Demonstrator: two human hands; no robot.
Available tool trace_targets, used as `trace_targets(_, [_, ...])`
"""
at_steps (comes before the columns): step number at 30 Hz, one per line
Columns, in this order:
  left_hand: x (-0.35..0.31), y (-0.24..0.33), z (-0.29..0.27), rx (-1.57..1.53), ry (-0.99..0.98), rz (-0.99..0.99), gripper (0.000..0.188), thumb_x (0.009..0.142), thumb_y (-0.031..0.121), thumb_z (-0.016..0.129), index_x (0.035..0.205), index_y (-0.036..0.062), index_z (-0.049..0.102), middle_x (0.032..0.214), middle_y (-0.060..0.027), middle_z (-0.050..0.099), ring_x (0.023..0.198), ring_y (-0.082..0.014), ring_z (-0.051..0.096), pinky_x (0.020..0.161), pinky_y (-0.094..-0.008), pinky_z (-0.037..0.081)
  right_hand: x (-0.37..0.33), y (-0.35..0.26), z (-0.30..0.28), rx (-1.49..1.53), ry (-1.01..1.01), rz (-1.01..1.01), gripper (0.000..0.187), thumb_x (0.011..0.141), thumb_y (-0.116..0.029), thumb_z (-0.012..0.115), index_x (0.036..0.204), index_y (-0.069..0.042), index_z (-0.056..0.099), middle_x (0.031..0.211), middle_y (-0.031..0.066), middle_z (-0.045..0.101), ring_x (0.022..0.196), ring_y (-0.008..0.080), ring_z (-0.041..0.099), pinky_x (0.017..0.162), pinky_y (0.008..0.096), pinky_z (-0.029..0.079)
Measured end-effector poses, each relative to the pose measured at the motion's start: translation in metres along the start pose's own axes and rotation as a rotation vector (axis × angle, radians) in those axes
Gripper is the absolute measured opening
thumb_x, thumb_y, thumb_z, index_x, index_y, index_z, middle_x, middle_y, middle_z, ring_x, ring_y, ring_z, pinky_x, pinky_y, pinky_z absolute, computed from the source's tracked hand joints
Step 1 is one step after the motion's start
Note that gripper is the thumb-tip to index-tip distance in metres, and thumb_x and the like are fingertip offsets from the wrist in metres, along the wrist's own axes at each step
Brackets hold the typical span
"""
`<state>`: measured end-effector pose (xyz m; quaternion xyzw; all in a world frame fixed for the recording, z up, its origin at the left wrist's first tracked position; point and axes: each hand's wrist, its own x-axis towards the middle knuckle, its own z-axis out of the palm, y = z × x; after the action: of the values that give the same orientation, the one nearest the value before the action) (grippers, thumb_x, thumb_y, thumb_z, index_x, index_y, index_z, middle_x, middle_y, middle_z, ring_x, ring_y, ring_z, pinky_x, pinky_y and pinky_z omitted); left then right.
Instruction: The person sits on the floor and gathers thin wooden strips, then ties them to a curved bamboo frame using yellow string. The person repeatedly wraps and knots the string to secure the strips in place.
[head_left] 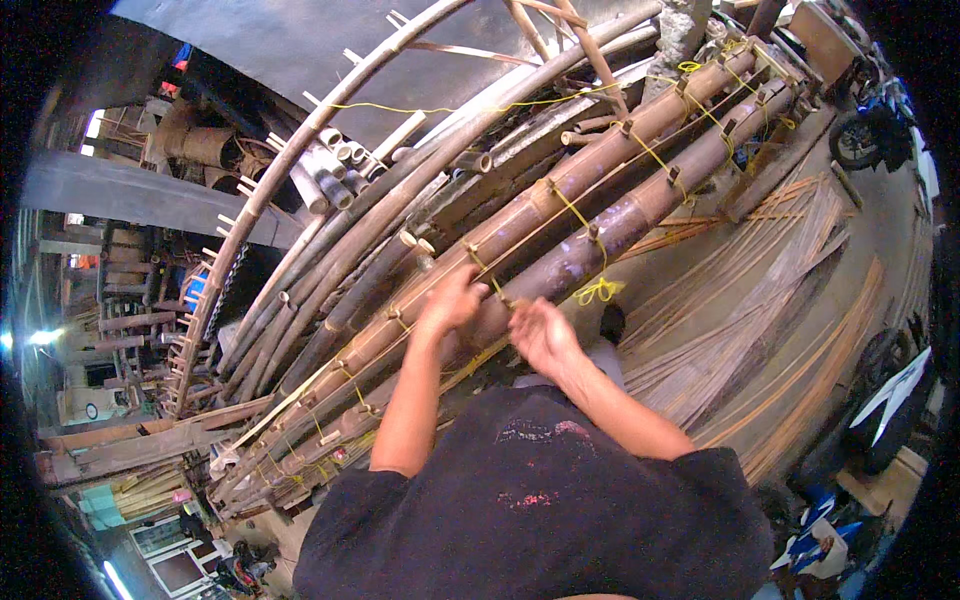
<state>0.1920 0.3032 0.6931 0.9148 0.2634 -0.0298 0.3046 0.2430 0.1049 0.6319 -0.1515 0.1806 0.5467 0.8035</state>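
- Two thick brown bamboo poles (pixel 540 208) lay side by side, running diagonally from lower left to upper right in front of the person
- Thin yellow cord (pixel 572 208) bridged both poles at several stations along their length, on both sides of the hands
- Station at the hands: looked in progress, my read; can't tell whether its knot was set or how many others were final
- Loose looped yellow cord end (pixel 597 292) hung off the lower pole, so trimming or tucking looked undone
- Left hand (pixel 455 300): fingers curled at the cord over the upper pole; can't tell if clamped
- Right hand (pixel 545 335): fingers bent by the lower pole, contact unclear; can't tell if closed on cord
- Materials: smooth round bamboo, purplish blotches on the lower pole; small dark pegs (pixel 592 231) stood at the cord; long flat thin strips (pixel 740 290) fanned over the grey floor (pixel 655 290)
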Motion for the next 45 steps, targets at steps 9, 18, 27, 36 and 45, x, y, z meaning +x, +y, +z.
trace_targets(9, [0.014,-0.058,0.082,-0.231,0.520,0.250,0.023,0.091,0.028,0.059,0.105,0.0093,0.059,0.091,-0.0136,0.063,0.086,-0.0306,0.059,0.088,-0.0429,0.044,0.029,0.039,0.176,-1.806,-0.440,-0.733,0.027,0.091,-0.025,0.049,0.077,-0.002,0.056,0.071,0.0198,0.059,0.069,0.0387,0.057,0.067,0.0504,0.043])
trace_targets(18, [-0.006,0.035,0.005,0.185,0.107,-0.109,0.033,0.095,0.039,0.052,0.106,0.0094,0.062,0.091,-0.0185,0.068,0.083,-0.0359,0.063,0.079,-0.0497,0.047,0.031,0.036,0.260,-1.932,-1.193,-0.685,0.034,0.097,-0.030,0.048,0.102,0.000,0.063,0.091,0.0143,0.065,0.089,0.0315,0.061,0.081,0.0441,0.048])
trace_targets(27, [0.002,0.006,0.020,-0.036,0.375,0.113,0.026,0.094,0.035,0.051,0.109,0.0199,0.066,0.093,-0.0214,0.066,0.088,-0.0465,0.061,0.077,-0.0556,0.048,0.153,-0.053,0.152,-2.128,-0.594,-0.266,0.049,0.095,-0.049,0.049,0.096,-0.005,0.070,0.090,0.0176,0.070,0.079,0.0308,0.065,0.074,0.0417,0.049])
trace_targets(36, [0.004,0.020,0.013,-0.048,0.418,0.077,0.024,0.095,0.030,0.051,0.095,0.0124,0.067,0.081,-0.0189,0.065,0.077,-0.0389,0.064,0.067,-0.0473,0.049,-0.005,-0.019,0.015,-1.961,-0.786,-0.646,0.039,0.094,-0.030,0.053,0.067,-0.002,0.059,0.068,0.0200,0.060,0.073,0.0400,0.059,0.073,0.0490,0.046])
trace_targets(45, [0.123,-0.036,0.003,-0.053,0.507,-0.046,0.033,0.095,0.029,0.046,0.093,0.0032,0.067,0.091,-0.0199,0.067,0.087,-0.0405,0.063,0.077,-0.0476,0.048,-0.018,-0.012,0.035,-2.240,-0.636,-0.666,0.039,0.087,-0.028,0.057,0.056,-0.004,0.059,0.059,0.0176,0.059,0.062,0.0360,0.059,0.084,0.0451,0.046])
